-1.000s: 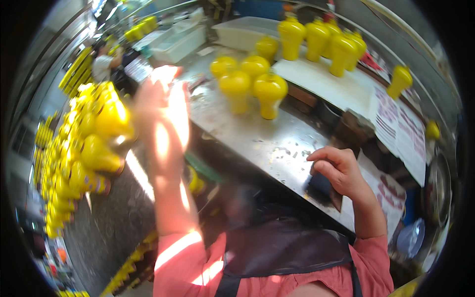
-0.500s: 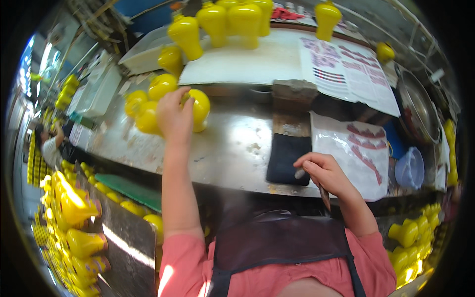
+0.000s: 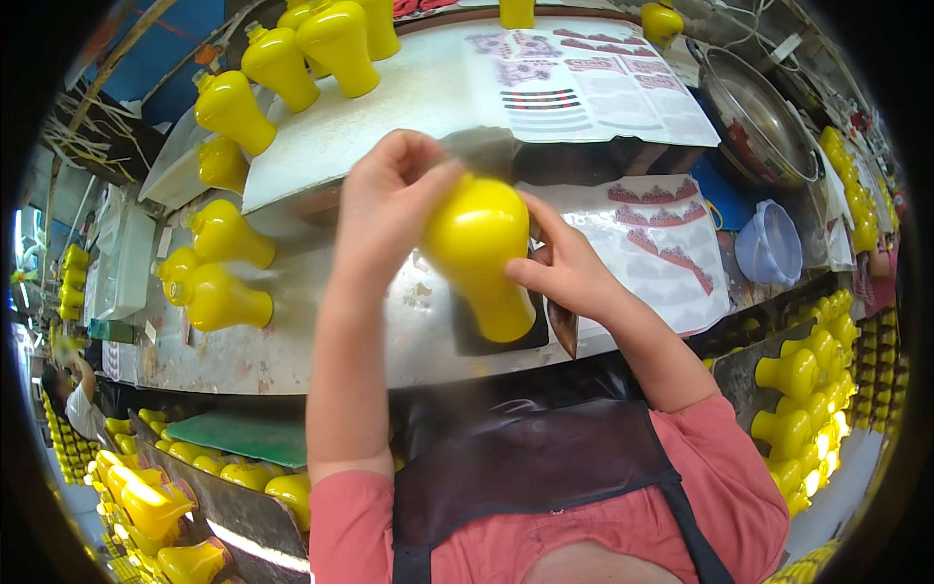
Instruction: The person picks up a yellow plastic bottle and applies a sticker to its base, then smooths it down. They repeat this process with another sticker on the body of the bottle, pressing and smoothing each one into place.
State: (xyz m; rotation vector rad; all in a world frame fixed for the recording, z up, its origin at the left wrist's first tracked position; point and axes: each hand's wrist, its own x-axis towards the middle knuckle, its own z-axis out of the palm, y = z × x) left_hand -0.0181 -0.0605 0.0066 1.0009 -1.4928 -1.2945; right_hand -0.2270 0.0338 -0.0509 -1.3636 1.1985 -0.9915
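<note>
A glossy yellow vase (image 3: 477,238) hangs tilted over the front of the metal worktop, its narrow foot toward me. My left hand (image 3: 389,200) is closed at the vase's top end; the neck is hidden by the fingers. On the vase's right side lies my right hand (image 3: 569,258), thumb against the glaze. That same hand also keeps a brown pointed tool (image 3: 562,329) tucked in its palm, its kind unclear. Below the vase, a dark pad (image 3: 474,336) is partly covered. Right of it, a white decal sheet (image 3: 671,282) bears red patterned strips.
Several yellow vases (image 3: 229,297) lie at the worktop's left. Others stand on a raised white board (image 3: 409,97) with another printed sheet (image 3: 603,92). A metal pan (image 3: 764,112) and a pale blue bucket (image 3: 769,243) are at right. Vase racks (image 3: 793,375) flank me.
My left hand has brought a vase from the group at the left to the middle. My right hand has risen to meet it, still keeping the tool. The view has shifted.
</note>
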